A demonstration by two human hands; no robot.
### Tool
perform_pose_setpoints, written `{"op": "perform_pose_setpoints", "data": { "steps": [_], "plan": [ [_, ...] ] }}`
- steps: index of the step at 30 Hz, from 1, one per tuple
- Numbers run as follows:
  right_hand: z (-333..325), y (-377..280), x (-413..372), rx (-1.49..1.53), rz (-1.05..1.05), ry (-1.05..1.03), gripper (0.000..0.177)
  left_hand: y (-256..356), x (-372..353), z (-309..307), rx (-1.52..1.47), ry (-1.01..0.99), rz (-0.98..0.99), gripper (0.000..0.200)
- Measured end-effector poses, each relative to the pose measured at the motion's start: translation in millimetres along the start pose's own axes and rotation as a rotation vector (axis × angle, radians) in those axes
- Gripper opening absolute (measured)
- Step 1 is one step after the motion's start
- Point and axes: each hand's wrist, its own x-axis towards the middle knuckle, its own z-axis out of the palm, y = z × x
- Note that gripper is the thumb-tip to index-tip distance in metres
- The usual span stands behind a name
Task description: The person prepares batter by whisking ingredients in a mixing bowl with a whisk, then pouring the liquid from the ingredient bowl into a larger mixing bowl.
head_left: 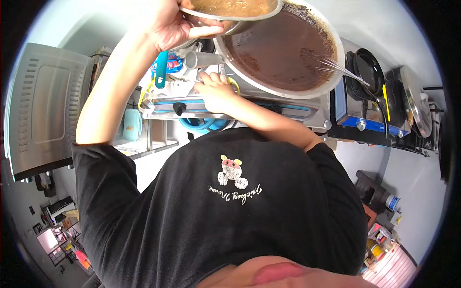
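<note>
1. Two hands, both bare, one person. From where I stand, left hand (170, 30) is clamped on the edge of one bowl (240, 18): thumb at the rim, fingers spread along the underside.
2. Bowl lies to the right of that grip, with lighter brown liquid in it; its far part is cut off at the top of view.
3. Right hand (216, 90) is low over the work surface, fingers curled, back of the hand showing. Can't tell if it's closed on anything; one thin metal utensil (184, 79) shows just beside the fingertips.
4. Around the hands: one steel cup (204, 60), tipped on its side; one turquoise handle (162, 69); one blue-and-red packet (174, 63), partly behind the handle.
5. One big pot (288, 94), right of both hands, holding dark brown liquid. Bowl overlaps its far left edge in view; can't tell the gap.
6. One whisk (338, 68), wires in the pot, handle leaning out over the right rim.
7. Further right: one blue-fronted stove (374, 126); black pans (370, 67), overlapping, count unclear; one round lid (415, 102) standing on edge.
8. Far left: one oven (50, 110), one small turquoise box (133, 125) nearer the counter.
</note>
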Motion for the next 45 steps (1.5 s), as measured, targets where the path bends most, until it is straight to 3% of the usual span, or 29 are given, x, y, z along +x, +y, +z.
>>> {"op": "perform_pose_setpoints", "data": {
  "steps": [3, 7, 9, 11, 13, 17, 19, 21, 22, 30, 32, 36, 38, 45],
  "plan": [
    [0, -3, -9, 0.008, -0.038, 0.096, 0.027, -2, 1, 6, 0.052, 0.105, 0.026, 0.068],
    [-42, -12, -40, 0.097, -0.174, -0.011, 0.028, -6, 8, 5, 0.342, 0.211, 0.161, 0.052],
    [-88, -6, -64, 0.334, -0.249, -0.352, 0.025, -3, 13, 8, 0.25, 0.173, 0.076, 0.051],
    [-138, -2, -79, 0.297, -0.091, -0.448, 0.022, -4, 18, 12, 0.161, 0.13, -0.01, 0.05],
    [-169, 18, -98, 0.35, -0.119, -0.277, 0.023, -8, 22, 16, 0.402, 0.282, 0.127, 0.041],
    [-233, 69, -141, 0.344, 0.044, 0.024, 0.03, -14, 33, 23, 0.455, 0.391, 0.112, 0.025],
    [-250, 99, -160, 0.026, 0.022, 0.282, 0.028, -15, 40, 22, 0.418, 0.384, 0.094, 0.013],
    [-259, 133, -177, -0.212, 0.23, 0.262, 0.035, -19, 45, 26, 0.442, 0.422, 0.098, 0.019],
    [-265, 150, -183, -0.334, 0.506, 0.088, 0.041, -23, 50, 31, 0.486, 0.426, 0.111, 0.022],
    [-260, 194, -167, -0.102, 0.455, -0.087, 0.039, -36, 62, 42, 0.518, 0.551, 0.15, 0.033],
    [-260, 201, -159, -0.214, 0.32, -0.13, 0.037, -40, 65, 46, 0.521, 0.573, 0.196, 0.033],
    [-271, 207, -135, -0.379, 0.266, -0.153, 0.033, -41, 67, 47, 0.519, 0.556, 0.2, 0.032],
    [-278, 207, -124, -0.455, 0.226, -0.136, 0.022, -42, 68, 45, 0.509, 0.58, 0.201, 0.034],
    [-303, 225, -105, -0.558, 0.153, -0.116, 0.017, -47, 64, 48, 0.471, 0.574, 0.238, 0.035]
  ]
}}
